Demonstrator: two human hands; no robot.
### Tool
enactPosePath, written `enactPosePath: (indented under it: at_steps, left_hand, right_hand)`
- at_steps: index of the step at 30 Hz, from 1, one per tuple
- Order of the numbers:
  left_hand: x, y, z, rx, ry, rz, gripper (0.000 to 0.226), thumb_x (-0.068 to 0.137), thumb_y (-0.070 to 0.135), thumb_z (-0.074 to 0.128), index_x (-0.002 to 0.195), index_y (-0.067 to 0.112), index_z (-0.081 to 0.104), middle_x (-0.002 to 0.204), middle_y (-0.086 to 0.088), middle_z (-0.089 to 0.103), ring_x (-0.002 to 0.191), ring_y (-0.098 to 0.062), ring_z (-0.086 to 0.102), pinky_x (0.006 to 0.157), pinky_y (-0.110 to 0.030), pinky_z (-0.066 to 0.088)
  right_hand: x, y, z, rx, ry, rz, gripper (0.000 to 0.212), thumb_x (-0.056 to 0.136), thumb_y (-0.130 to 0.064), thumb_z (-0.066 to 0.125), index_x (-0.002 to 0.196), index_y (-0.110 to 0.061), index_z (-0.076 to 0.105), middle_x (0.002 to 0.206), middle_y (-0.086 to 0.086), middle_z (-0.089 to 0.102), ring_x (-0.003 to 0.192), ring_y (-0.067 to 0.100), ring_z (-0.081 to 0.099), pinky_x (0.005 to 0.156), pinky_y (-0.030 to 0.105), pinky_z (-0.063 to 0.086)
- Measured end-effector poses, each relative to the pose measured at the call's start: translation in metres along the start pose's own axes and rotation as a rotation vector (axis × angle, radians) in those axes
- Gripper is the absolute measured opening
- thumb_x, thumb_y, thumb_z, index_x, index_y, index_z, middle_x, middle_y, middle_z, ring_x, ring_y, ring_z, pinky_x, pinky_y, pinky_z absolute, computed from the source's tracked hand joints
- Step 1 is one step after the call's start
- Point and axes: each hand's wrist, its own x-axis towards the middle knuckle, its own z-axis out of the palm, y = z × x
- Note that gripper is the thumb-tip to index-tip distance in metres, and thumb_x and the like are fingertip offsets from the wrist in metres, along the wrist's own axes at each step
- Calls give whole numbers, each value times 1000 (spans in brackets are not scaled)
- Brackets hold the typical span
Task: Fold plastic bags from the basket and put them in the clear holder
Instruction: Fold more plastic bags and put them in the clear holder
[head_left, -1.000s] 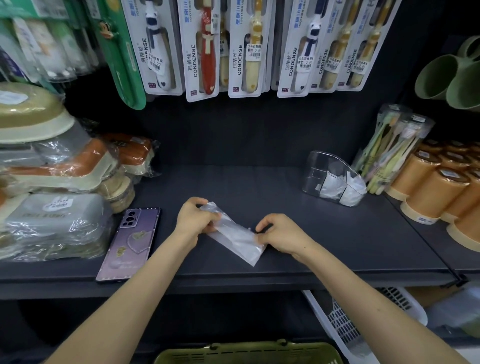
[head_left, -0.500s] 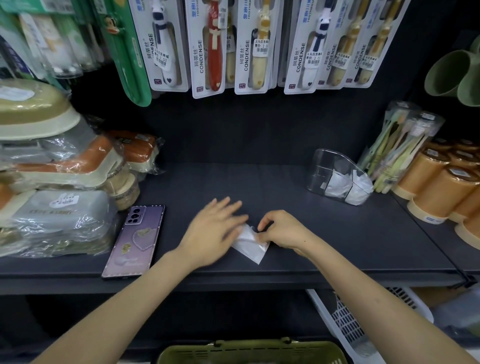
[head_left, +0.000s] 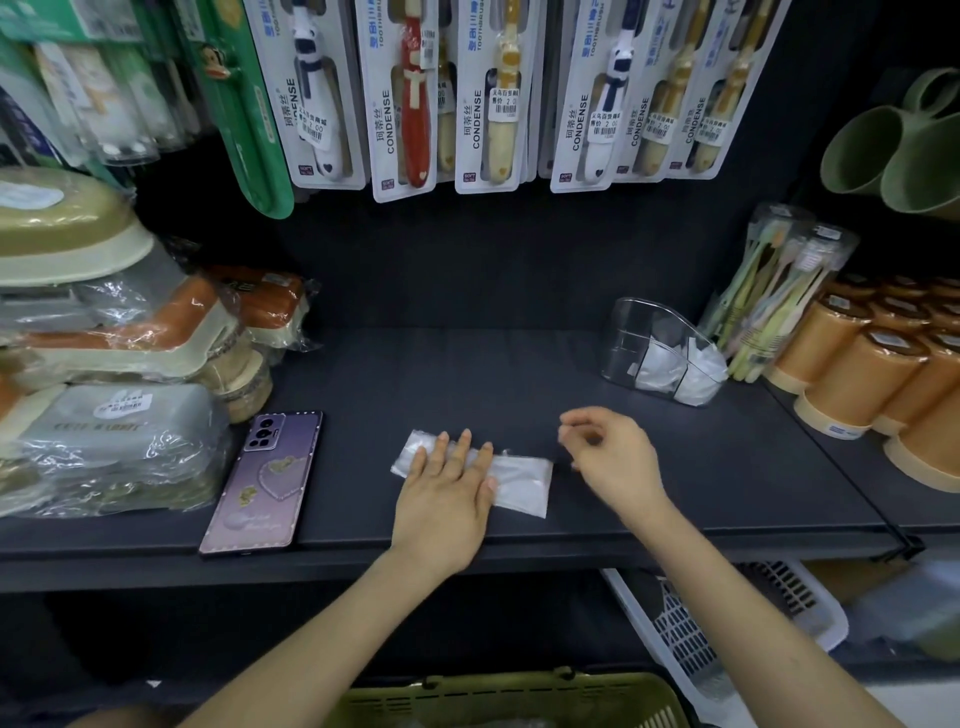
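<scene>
A folded strip of clear plastic bag (head_left: 522, 483) lies flat on the dark shelf (head_left: 675, 493). My left hand (head_left: 447, 493) presses flat on its left part with straight fingers. My right hand (head_left: 613, 457) hovers just right of the strip, fingers loosely curled, holding nothing. The clear holder (head_left: 660, 353) stands at the back right of the shelf with folded bags inside. The rim of the olive-green basket (head_left: 509, 699) shows at the bottom edge, below the shelf.
A purple phone (head_left: 262, 483) lies left of the bag. Wrapped boxes (head_left: 114, 436) are stacked at the left. Orange cups (head_left: 872, 374) and toothbrush tubes (head_left: 779, 291) crowd the right. Toothbrush packs (head_left: 410, 93) hang above. A white basket (head_left: 727, 639) sits on the shelf below.
The bag has gone from held between both hands to lying flat in a long strip. My left hand now presses on it; my right hand has let go and lifted away.
</scene>
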Motion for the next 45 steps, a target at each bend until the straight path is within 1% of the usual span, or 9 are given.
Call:
enactPosePath:
  at_steps: [5,10,15,25,29,31,33,38,45]
  left_hand:
    - [-5,7,5,-10,47,-47,51,105,38,10,154,26,3,162,-2,-4,149,-21,-9,119,-35,-9]
    - [-11,-4,4,-42,68,-16,53,103,42,5,154,27,4,162,0,-3,149,-15,-7,116,-28,-11]
    - [-17,-32,2,-9,58,17,103,67,60,-33,154,20,6,162,5,1,149,-10,-3,108,-20,-17]
    - [-15,-59,-4,31,25,-26,97,67,51,-27,154,25,6,161,10,4,149,-10,0,118,-34,-7]
    - [-15,-59,-2,36,26,-31,97,67,50,-27,154,25,6,162,10,3,149,-10,-1,118,-33,-7]
    - [-15,-58,-2,34,31,-33,93,70,50,-25,154,26,6,162,9,4,149,-10,-1,118,-33,-6]
    - [-15,-58,-2,37,29,-37,88,74,49,-24,154,26,5,162,9,3,149,-10,-1,118,-33,-6]
    - [-18,-59,-3,8,31,-40,86,76,53,-20,154,24,1,162,6,7,149,-11,2,118,-32,-4]
    - [-24,-50,-36,-750,249,-255,66,99,33,49,154,21,15,133,-6,53,133,-29,44,96,-28,33]
  right_hand:
    - [-29,23,38,-534,126,-613,42,89,-31,43,117,-14,69,119,3,69,109,23,65,96,32,47]
    - [-34,34,39,-637,-196,-473,82,82,-50,-11,151,-26,25,158,-6,25,148,12,15,115,29,-7]
    - [-35,28,39,-714,-212,-440,86,77,-49,-19,153,-30,15,160,-9,18,148,11,8,118,32,-6]
    - [-44,40,22,-781,-242,-325,112,60,-71,-41,154,-29,2,161,-11,0,148,14,-9,118,46,-14]
    - [-47,38,12,-635,-144,-204,80,92,-60,-8,145,-25,39,156,-4,30,147,19,18,119,47,7]
    - [-46,32,22,-546,210,-214,68,100,-52,17,90,-13,72,102,8,69,102,34,61,87,46,43]
    - [-48,27,34,-591,408,-238,52,90,-46,44,59,-11,66,67,7,61,66,33,58,63,37,42]
    - [-43,10,46,-521,209,64,23,91,-36,55,85,-23,73,95,-2,63,95,23,56,74,30,31]
    - [-44,-1,12,2,77,-91,16,92,-20,63,78,-14,57,76,-2,60,74,15,55,64,25,36]
